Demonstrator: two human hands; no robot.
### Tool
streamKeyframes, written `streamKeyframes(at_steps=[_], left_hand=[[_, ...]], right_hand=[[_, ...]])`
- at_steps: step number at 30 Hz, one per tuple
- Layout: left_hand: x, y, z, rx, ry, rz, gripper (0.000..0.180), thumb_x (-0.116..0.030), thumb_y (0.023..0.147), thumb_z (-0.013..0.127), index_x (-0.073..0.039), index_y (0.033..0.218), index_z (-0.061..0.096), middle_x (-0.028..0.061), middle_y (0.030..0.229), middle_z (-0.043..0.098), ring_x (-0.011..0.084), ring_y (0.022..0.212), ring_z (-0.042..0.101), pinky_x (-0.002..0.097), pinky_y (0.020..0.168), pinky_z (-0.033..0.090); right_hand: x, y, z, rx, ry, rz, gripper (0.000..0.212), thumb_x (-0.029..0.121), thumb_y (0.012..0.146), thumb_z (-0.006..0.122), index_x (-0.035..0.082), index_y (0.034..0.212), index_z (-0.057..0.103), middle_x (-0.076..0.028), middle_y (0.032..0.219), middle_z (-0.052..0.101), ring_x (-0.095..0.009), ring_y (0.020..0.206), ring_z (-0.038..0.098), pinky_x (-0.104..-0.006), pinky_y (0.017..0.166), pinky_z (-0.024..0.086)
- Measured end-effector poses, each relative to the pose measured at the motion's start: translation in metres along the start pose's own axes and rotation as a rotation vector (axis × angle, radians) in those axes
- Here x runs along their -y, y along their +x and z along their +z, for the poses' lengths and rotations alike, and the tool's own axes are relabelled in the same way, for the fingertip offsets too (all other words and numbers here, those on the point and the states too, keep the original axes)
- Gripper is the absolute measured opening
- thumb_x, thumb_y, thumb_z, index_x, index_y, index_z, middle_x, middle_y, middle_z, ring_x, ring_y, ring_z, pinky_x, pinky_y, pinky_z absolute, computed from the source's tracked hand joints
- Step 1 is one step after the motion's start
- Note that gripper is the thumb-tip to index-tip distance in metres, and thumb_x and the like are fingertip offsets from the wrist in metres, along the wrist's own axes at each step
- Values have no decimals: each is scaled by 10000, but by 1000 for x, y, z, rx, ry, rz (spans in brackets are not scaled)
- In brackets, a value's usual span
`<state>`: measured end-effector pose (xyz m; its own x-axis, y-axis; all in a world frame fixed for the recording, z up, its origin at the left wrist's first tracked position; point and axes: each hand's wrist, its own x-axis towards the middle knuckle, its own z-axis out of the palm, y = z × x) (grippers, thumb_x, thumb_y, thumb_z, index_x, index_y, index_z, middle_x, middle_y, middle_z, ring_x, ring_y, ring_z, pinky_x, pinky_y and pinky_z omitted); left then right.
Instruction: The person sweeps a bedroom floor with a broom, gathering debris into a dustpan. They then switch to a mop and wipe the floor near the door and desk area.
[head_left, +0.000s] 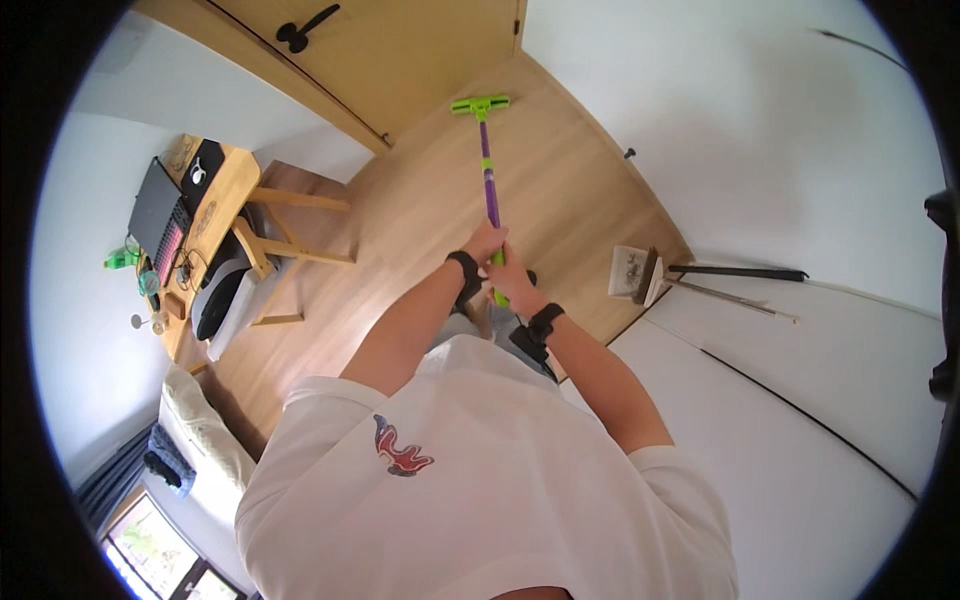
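A long-handled mop (490, 190) with a purple and green pole reaches away from me across the wood floor. Its flat green head (481, 105) rests on the floor near the door. My left hand (484, 243) is closed around the pole, on its lower purple part. Just below it, my right hand (514, 279) wraps the green grip at the near end. The two hands are close together, and some fingers are hidden behind the pole and the hands themselves. Each wrist wears a black band.
A wooden door (400, 50) stands ahead. On the left are a desk (225, 190) with a laptop (160, 215), a chair (228, 300) and a bed (205, 430). A dustpan (628, 271) and a broom stand by the right wall, near a white cabinet (780, 400).
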<state>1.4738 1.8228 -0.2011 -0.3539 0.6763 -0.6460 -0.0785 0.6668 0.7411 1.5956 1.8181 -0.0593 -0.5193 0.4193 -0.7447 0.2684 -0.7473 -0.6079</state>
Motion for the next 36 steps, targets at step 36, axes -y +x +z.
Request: streamKeyframes(at_steps=[36], left_hand=[[125,-217,-60,200,-180,101,428,-116,785,543,-40,1166,364,52,862,424,151,735,446,308,597,442]], right_hand=[[-164,-138,126,9,-278,41,495,60,892,477,151,1297,208,-116,877,516,-212,553,548,-360,402,451]])
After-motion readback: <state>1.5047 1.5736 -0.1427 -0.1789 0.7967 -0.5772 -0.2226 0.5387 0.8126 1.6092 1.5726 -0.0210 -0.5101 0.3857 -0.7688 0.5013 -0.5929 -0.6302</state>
